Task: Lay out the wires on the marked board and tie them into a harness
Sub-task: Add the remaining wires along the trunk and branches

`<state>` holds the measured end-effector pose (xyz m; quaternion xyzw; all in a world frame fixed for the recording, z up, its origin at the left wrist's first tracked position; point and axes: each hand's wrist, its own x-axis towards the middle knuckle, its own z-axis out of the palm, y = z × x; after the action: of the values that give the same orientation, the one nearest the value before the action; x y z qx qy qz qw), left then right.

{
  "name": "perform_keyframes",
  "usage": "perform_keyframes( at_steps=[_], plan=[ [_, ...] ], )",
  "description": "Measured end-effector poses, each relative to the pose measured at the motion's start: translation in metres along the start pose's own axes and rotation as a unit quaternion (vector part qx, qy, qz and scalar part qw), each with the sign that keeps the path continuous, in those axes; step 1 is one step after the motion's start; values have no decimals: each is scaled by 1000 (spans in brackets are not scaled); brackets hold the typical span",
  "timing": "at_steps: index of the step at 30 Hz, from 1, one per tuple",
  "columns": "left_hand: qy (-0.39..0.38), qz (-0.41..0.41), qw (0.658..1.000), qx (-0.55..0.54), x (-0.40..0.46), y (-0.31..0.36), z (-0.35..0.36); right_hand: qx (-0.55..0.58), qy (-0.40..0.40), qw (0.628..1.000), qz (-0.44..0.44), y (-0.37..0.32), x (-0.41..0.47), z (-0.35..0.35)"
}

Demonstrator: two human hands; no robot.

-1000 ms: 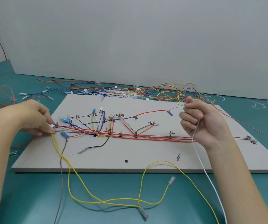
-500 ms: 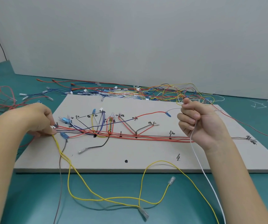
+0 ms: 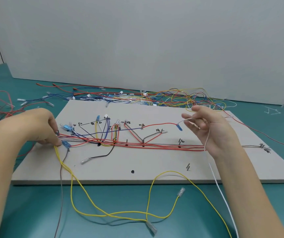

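Flat, matte grey board [image 3: 155, 169] spread beneath both hands, marked with black ink. Thin red wires [image 3: 155, 146] bundled in a long line between the hands. Left hand [image 3: 40, 129] pinching glossy yellow wires [image 3: 103, 214] at their ends. Right hand [image 3: 210, 131] loosely spread, slim white wire [image 3: 223, 194] draped through its fingers.

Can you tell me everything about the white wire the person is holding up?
The white wire is thin and bendy, with a smooth plastic-looking skin. Its top end sits among the loosely spread fingers of the right hand, above the board; a short bit pokes out to the left past the fingers. From the hand it hangs down, passes behind the wrist, crosses the board's front edge and runs over the green table, out of the picture at the bottom. Its other end is not in view.
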<state>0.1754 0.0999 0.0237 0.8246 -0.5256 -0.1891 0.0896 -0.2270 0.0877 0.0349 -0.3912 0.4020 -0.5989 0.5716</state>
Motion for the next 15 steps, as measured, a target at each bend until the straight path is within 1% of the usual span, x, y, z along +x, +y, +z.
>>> perform_keyframes(
  at_steps=[2, 3, 5, 7, 9, 11, 12, 13, 15],
  plan=[
    [-5, -8, 1000, -28, -2, 4, 1, 81, -20, 996, 28, 0, -1, 1],
    [-6, 2, 1000, -16, -4, 8, 1, 103, -26, 993, 42, 0, -1, 1],
    [3, 39, 998, 40, -11, 17, 3, 92, -21, 994, 56, 1, -1, 0],
    [12, 104, 992, 66, -23, 32, 7, 53, -16, 997, 62, 1, -1, 0],
    [-20, 195, 980, 19, -37, 50, 15, 15, -21, 998, 64, 3, -1, 0],
    [-51, 284, 954, -77, -47, 67, 29, -10, -31, 997, 76, 2, -1, -1],
    [-51, 320, 939, -117, -50, 75, 38, -19, -37, 995, 87, 2, -1, -1],
    [-37, 344, 929, -135, -52, 83, 47, -28, -41, 994, 99, 1, -1, -2],
    [-18, 381, 914, -140, -56, 93, 66, -56, -42, 991, 116, 1, -1, -4]
  ],
)
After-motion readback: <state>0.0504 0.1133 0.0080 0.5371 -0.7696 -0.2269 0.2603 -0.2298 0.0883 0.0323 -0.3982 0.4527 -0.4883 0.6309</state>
